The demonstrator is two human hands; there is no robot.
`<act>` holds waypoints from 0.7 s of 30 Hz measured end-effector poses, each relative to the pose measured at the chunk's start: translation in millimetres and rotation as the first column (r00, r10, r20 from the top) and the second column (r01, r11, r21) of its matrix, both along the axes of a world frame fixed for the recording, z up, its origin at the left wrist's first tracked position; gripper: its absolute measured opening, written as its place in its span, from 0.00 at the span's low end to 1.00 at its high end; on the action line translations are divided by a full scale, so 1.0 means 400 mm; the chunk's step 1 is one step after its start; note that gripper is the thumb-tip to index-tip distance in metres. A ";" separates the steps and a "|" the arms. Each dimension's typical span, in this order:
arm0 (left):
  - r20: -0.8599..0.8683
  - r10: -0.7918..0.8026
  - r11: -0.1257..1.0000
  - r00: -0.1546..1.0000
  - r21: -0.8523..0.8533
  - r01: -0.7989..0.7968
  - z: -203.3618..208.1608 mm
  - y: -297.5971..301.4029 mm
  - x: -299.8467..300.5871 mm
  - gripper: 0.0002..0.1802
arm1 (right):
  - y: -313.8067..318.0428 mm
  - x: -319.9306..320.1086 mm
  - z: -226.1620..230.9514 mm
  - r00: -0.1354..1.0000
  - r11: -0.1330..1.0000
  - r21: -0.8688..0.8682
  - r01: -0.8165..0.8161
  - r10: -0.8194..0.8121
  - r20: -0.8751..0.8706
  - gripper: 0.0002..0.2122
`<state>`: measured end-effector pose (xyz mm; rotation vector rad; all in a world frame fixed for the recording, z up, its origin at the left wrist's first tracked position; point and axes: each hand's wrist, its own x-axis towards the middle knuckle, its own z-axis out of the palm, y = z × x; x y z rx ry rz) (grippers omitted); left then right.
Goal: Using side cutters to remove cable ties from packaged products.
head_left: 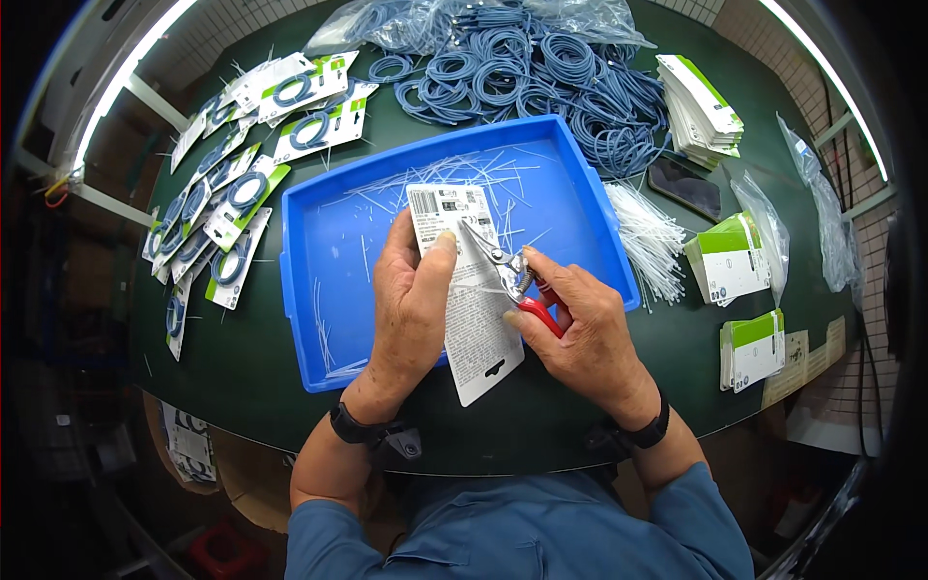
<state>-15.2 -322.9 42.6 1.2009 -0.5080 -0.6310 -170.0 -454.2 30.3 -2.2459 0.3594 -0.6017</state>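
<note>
My left hand (413, 307) is closed on a white cardboard backing card (481, 333) with printed text and a hang hole at its near end. Its thumb presses on the card's face, over the blue tray. In my right hand (580, 324) are red-handled pruning snips (509, 275), their pointed blades lying against the card near its far end. Whether the blades grip anything is too small to tell. The card's other side is hidden. Below the hands, the blue tray (333, 246) holds many thin white clipped cable tie ends (416, 182).
Left of the tray lie carded blue cable coils (242, 193). At the back is a heap of loose blue cables (522, 72) beside plastic bags. To the right are white cable ties (648, 242), a dark phone (684, 188) and stacks of green-and-white cards (735, 261).
</note>
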 end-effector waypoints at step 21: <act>0.130 0.221 0.969 0.967 -0.138 -0.203 -0.014 0.002 0.009 0.15 | 0.050 -0.002 0.033 0.991 0.989 0.071 -0.132 0.134 -0.027 0.33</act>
